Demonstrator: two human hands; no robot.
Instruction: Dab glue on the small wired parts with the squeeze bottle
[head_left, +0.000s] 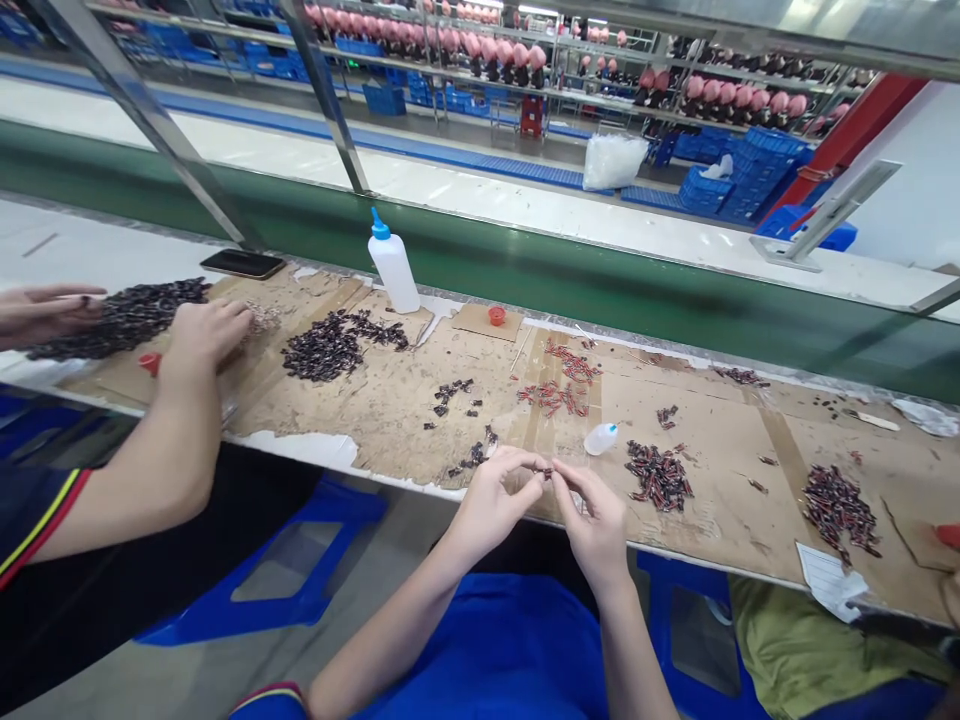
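Note:
My left hand (495, 497) and my right hand (595, 515) meet at the table's near edge, fingertips pinched together on a tiny dark part (547, 472). Just behind them lies a small white glue bottle (601, 438) with a blue tip, on its side. A heap of dark and red small parts (658, 476) sits to the right of my hands. Scattered dark pieces (472, 455) lie to the left, and red pieces (559, 392) lie farther back on the cardboard-covered table (390, 400).
A co-worker's hand (202, 335) on the left rests by a big pile of dark parts (124, 318). A tall white bottle (393, 265), a black phone (242, 263), a red cap (496, 316) and more heaps (838, 508) stand around. Blue stools are below.

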